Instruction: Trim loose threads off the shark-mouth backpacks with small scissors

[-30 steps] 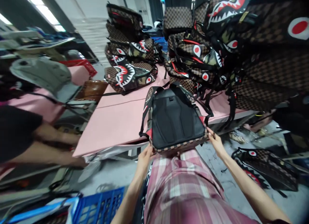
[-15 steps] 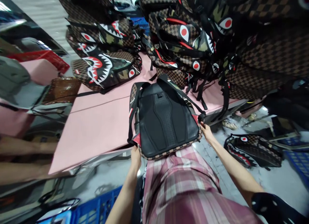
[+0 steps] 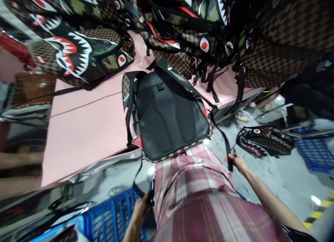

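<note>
A backpack [image 3: 169, 116] lies with its black padded back panel facing up, at the pink table's front edge against the checked apron [image 3: 193, 193]. Its body has brown checks along the bottom and red corner tabs. Down at the lower left, my left hand [image 3: 141, 205] is closed on the left webbing strap [image 3: 136, 182], which hangs slack in a curve. Out to the right, my right hand [image 3: 238, 162] pinches near the end of the right webbing strap [image 3: 225, 141], stretched away from the bag. A small dark object pokes up by the right fingers, too small to name.
Several shark-mouth backpacks [image 3: 78, 57] are piled at the back of the pink table [image 3: 86, 130]. Another backpack [image 3: 263, 141] lies on the floor at right, near a blue crate [image 3: 313, 153]. A blue basket [image 3: 114, 214] stands lower left. Another person's blurred arms [image 3: 18, 172] show at left.
Both hands have moved from the backpack's lower corners out along the straps, the left downward, the right outward and down. The view has shifted, so the piled bags sit higher in frame.
</note>
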The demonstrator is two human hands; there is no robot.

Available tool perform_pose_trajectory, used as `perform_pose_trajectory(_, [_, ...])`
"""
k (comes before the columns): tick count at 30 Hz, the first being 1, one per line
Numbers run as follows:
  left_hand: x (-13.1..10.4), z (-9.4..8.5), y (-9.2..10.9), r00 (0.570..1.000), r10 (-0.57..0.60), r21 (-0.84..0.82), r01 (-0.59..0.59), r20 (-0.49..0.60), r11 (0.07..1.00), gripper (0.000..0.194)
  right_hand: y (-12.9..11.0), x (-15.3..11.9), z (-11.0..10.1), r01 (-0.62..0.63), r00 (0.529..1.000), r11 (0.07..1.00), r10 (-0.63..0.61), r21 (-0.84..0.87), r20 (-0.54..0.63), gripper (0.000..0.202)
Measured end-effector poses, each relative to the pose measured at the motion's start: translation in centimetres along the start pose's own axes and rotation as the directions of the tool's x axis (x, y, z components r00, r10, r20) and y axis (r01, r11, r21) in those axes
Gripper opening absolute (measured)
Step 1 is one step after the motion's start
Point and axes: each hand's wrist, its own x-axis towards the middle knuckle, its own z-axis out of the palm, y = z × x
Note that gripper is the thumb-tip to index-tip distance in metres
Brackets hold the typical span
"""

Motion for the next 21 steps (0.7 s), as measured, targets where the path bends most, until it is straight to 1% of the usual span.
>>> perform_pose_trajectory(1, [-0.9,-0.2,1.2,0.999,-0.037,-0.122,0.038,0.010,0.992,0.014,-1.1,-0.3,0.0,0.000,1.000,0.999,0.001,0.039,-0.022,0.015])
perform_pose_trajectory(2, [-2.0,-0.4,2.6,0.995,-0.064,-0.229,0.079,0.071,0.970,0.011,-2.6,-0.7,0.1,0.005,1.000,0.996,-0.002,0.086,-0.030,0.010])
perform_pose_trajectory(3, [-3.2,-0.5,4.2,0.990,0.021,-0.378,0.034,0.140,0.925,0.014,-4.2,-1.0,0.3,0.016,0.999,0.991,-0.012,0.132,-0.029,0.009])
perform_pose_trajectory(4, [-4.6,-0.6,5.9,0.972,0.155,-0.539,-0.035,0.178,0.841,0.021,-5.8,-1.5,0.7,0.032,0.999,0.981,-0.029,0.193,-0.015,0.012])
perform_pose_trajectory(5, [-6.0,-0.6,7.5,0.945,0.256,-0.652,-0.062,0.206,0.755,0.025,-7.5,-2.0,1.2,0.036,0.999,0.952,-0.045,0.303,0.020,0.016])
perform_pose_trajectory(6, [-7.5,-0.5,8.9,0.916,0.331,-0.737,-0.061,0.226,0.673,0.027,-9.0,-2.7,1.8,0.042,0.997,0.918,-0.063,0.393,0.042,0.018])
perform_pose_trajectory(7, [-8.9,-0.3,10.1,0.884,0.392,-0.798,-0.038,0.254,0.602,0.030,-10.4,-3.3,2.4,0.046,0.995,0.881,-0.081,0.470,0.056,0.020])
perform_pose_trajectory(8, [-10.2,0.1,11.1,0.851,0.428,-0.830,0.018,0.305,0.557,0.032,-11.5,-3.9,3.1,0.047,0.994,0.846,-0.094,0.531,0.062,0.020])
perform_pose_trajectory(10, [-12.4,1.2,12.5,0.780,0.485,-0.851,0.112,0.395,0.513,0.039,-12.8,-4.9,4.2,0.050,0.994,0.810,-0.099,0.584,0.053,0.019])
perform_pose_trajectory(11, [-13.3,1.9,13.1,0.757,0.501,-0.853,0.140,0.420,0.503,0.043,-13.2,-5.2,4.6,0.045,0.994,0.804,-0.093,0.592,0.051,0.019])
perform_pose_trajectory(12, [-14.0,2.7,13.5,0.750,0.514,-0.861,0.144,0.417,0.488,0.045,-13.4,-5.5,4.9,0.037,0.995,0.804,-0.087,0.593,0.055,0.020])
perform_pose_trajectory(13, [-14.6,3.5,13.9,0.759,0.519,-0.874,0.134,0.393,0.467,0.046,-13.5,-5.6,5.1,0.032,0.995,0.807,-0.084,0.590,0.062,0.020])
perform_pose_trajectory(16, [-15.9,5.6,14.9,0.822,0.483,-0.906,0.091,0.303,0.414,0.043,-13.4,-5.8,5.3,0.024,0.992,0.829,-0.088,0.559,0.089,0.020])
perform_pose_trajectory(18, [-16.2,6.4,15.4,0.851,0.431,-0.898,0.100,0.301,0.429,0.041,-13.2,-5.7,5.4,0.015,0.994,0.846,-0.071,0.532,0.085,0.020])
perform_pose_trajectory(19, [-16.1,6.7,15.7,0.854,0.417,-0.892,0.110,0.311,0.439,0.040,-13.1,-5.5,5.4,0.005,0.996,0.853,-0.053,0.522,0.077,0.021])
perform_pose_trajectory(21, [-15.9,6.7,15.9,0.847,0.418,-0.885,0.123,0.329,0.449,0.039,-12.9,-5.2,5.5,-0.016,0.998,0.860,-0.019,0.510,0.062,0.024])
